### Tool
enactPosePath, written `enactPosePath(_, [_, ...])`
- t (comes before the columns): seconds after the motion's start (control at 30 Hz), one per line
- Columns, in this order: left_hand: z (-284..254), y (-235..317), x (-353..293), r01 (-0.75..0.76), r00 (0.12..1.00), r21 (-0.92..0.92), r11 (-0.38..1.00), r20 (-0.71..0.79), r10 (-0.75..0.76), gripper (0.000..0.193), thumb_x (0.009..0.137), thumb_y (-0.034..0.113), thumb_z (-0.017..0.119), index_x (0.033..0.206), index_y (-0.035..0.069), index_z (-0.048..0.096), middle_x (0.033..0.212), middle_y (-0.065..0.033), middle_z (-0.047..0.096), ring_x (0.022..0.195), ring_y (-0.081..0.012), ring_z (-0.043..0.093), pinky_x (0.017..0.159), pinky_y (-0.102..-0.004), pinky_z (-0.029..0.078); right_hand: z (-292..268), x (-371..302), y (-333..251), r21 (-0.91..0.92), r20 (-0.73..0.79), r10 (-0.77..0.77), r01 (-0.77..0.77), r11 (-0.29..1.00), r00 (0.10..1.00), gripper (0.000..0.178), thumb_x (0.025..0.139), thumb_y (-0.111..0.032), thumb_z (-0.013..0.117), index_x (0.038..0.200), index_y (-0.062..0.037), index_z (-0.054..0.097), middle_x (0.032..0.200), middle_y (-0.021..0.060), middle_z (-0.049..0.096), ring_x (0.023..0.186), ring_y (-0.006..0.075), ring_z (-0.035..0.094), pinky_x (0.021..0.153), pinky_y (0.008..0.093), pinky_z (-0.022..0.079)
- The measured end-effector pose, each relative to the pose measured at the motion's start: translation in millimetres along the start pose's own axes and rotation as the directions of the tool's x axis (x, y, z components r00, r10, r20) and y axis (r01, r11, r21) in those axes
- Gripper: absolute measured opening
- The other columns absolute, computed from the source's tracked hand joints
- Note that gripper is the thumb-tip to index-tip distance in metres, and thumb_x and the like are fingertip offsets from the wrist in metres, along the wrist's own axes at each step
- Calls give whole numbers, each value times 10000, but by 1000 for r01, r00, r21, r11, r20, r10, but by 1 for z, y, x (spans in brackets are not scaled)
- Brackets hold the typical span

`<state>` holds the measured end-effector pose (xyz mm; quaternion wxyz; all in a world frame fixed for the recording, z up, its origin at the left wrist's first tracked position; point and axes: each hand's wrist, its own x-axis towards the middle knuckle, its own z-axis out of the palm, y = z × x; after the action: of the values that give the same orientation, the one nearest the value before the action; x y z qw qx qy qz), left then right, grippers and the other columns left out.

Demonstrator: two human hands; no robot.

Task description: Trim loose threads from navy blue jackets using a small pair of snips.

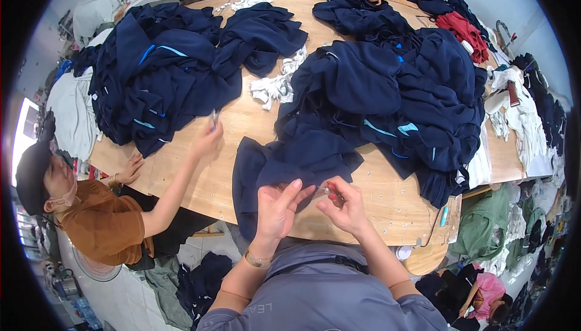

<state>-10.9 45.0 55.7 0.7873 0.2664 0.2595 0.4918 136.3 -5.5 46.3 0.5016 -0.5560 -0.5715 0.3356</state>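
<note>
A navy blue garment (pixel 302 158) lies bunched on the near edge of the wooden table, directly in front of me. My left hand (pixel 278 210) is at its near edge, thumb raised and fingers curled on a bit of the cloth. Close beside it, my right hand (pixel 344 205) is closed around a small red-handled tool (pixel 333 193) that looks like thread snips. Its tip points toward my left fingers. Part of the tool is hidden by my fingers.
Large navy garment heaps (pixel 163 70) (pixel 387 89) cover the table (pixel 254 176), with white scraps (pixel 272 89) between them. A co-worker in brown (pixel 100 219) reaches in from the left. Two people work at the far side. A turquoise-handled item (pixel 444 216) lies at the right edge.
</note>
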Motion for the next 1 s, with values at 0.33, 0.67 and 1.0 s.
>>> enactPosePath(0.33, [1, 1, -1, -44, 999, 53, 998, 8, 43, 115, 871, -16, 533, 979, -7, 570, 956, -99, 616, 889, -185, 612, 802, -355, 530, 3, 5, 7, -243, -61, -85, 67, 968, 995, 322, 779, -277, 690, 669, -31, 513, 567, 92, 476, 460, 241, 475, 428, 319, 350])
enactPosePath(0.67, [-6, -11, -4, -164, 986, 215, 963, 2, 168, 141, 833, -51, 579, 968, -14, 563, 926, -83, 608, 845, -150, 597, 778, -321, 534, 2, 4, 7, -297, -65, -100, 77, 952, 993, 340, 778, -311, 687, 662, -45, 510, 570, 85, 489, 457, 244, 485, 426, 324, 358])
enactPosePath(1.0, [-3, -8, -7, -136, 991, 201, 970, 26, 134, 115, 867, -16, 541, 980, -19, 563, 938, -91, 609, 886, -168, 598, 841, -337, 508, 1, 3, 5, -297, -70, -126, 100, 950, 990, 316, 779, -295, 687, 675, -44, 525, 570, 88, 494, 463, 245, 497, 429, 326, 365])
